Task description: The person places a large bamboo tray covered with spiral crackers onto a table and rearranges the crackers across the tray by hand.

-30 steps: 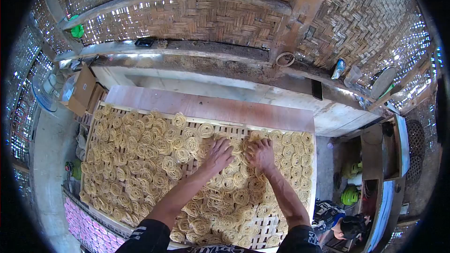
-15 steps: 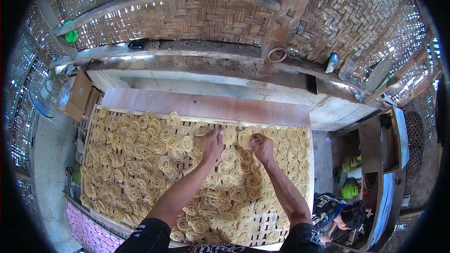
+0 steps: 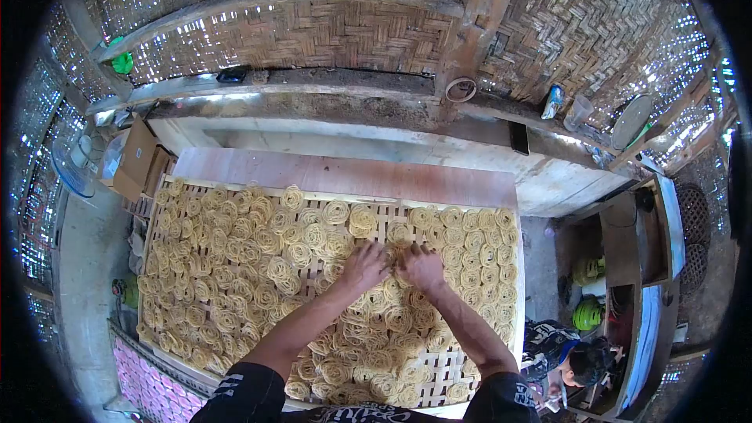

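Observation:
Round noodle nests cover a woven bamboo rack, lying side by side and in places overlapping. Near the middle of the rack, my left hand curls its fingers down over a pale nest. Close to its right, my right hand is closed on another nest, its fingertips partly hidden. The two hands almost meet. Just above them lies a single noodle nest, and a thicker nest sits above my left hand.
A wooden board runs behind the rack, before a low wall. A cardboard box and a fan stand at the left. At the lower right a person crouches near green gas cylinders. A phone rests on the ledge.
Both hands have moved down toward me from the rack's far edge and closer together. A nest now lies at the far edge where my left hand was.

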Demonstrator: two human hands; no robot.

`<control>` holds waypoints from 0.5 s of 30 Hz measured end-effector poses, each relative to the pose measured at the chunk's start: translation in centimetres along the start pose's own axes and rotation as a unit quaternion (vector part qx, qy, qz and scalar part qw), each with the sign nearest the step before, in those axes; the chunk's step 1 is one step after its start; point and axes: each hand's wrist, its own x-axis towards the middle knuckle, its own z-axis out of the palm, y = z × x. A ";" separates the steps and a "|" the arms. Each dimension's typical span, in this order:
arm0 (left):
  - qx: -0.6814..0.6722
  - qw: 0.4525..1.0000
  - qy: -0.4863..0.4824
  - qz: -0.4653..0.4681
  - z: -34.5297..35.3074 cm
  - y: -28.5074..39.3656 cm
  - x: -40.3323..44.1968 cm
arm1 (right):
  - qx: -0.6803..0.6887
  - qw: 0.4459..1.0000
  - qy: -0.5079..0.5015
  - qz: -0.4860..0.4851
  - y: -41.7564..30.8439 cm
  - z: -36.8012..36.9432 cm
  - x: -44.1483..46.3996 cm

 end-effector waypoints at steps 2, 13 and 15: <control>0.088 0.995 -0.004 0.050 0.1 -0.1 0.2 | -0.048 0.998 0.012 -0.043 -0.2 0.0 0.2; -0.375 0.878 0.142 -0.261 -2.6 -1.4 1.2 | 0.308 0.925 0.119 0.186 2.7 -3.1 -1.0; -0.329 0.874 0.104 -0.343 -3.0 -1.9 0.5 | 0.176 0.967 0.110 0.150 1.4 -3.2 -2.8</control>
